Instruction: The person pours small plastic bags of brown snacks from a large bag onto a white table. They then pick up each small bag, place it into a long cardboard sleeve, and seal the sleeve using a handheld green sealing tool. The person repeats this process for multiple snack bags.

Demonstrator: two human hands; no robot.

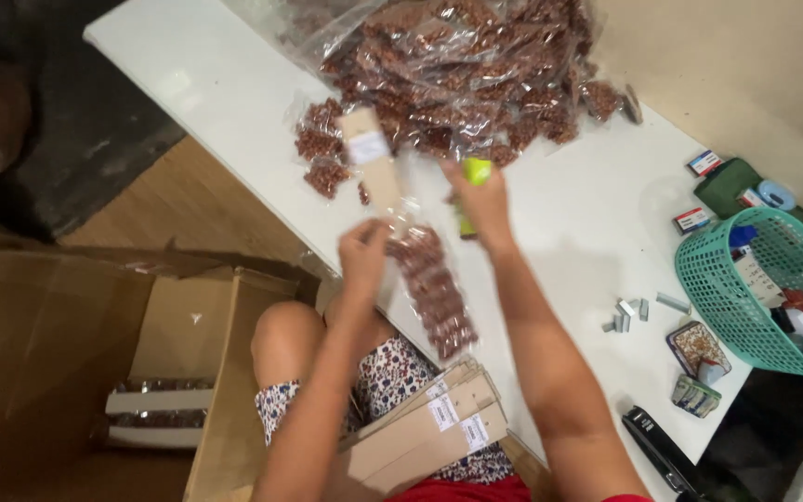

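Left fingers (364, 244): pinched on the snack packet (434, 288), which hangs over the table's near edge
Right fingers (476, 191): closed round a green stapler (474, 186)
Card strip (371, 163): topping that packet
Packet heap (476, 74): far edge

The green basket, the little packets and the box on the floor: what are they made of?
The teal lattice basket looks like moulded plastic, with an even open mesh. The clear packets of brown bits seem thin glossy plastic film, crinkled and glinting. The big brown box looks like matt corrugated cardboard, with creased flaps.
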